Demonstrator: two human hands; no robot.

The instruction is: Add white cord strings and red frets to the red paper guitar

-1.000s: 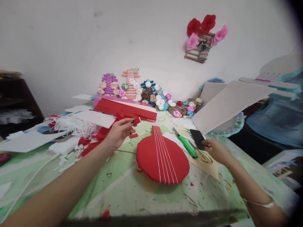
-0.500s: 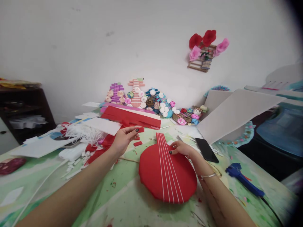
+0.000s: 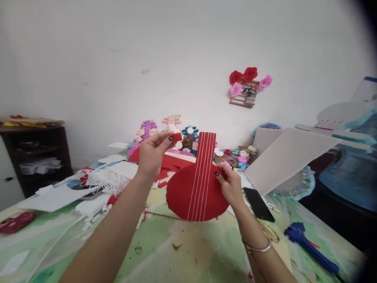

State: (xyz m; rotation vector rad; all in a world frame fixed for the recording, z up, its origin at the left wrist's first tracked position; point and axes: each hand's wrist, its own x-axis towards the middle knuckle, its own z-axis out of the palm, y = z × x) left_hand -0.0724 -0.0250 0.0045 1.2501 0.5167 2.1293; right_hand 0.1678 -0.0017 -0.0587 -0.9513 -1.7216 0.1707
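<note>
Raised in front of me is a red craft lute point(image 3: 181, 190) with a round body, a short neck and several white strings down its front. My right hand point(image 3: 230, 182) grips its body at the right, just below the neck, with the thumb on the front. My left hand point(image 3: 153, 153) pinches a small red strip point(image 3: 177, 136) between thumb and fingers, left of the neck and apart from it. Another small red piece point(image 3: 162, 184) lies on the table behind the lute.
White string point(image 3: 107, 180) and card scraps lie at left. A black phone point(image 3: 259, 203) and a blue glue gun point(image 3: 310, 247) are at right, near a leaning white board point(image 3: 294, 157). Decorated craft lutes point(image 3: 190, 135) stand along the wall. A thin stick point(image 3: 163, 214) lies on the table.
My right hand has lifted the lute off the table and tilted it more upright. My left hand has risen with the red strip toward the neck's height. The view has tipped upward.
</note>
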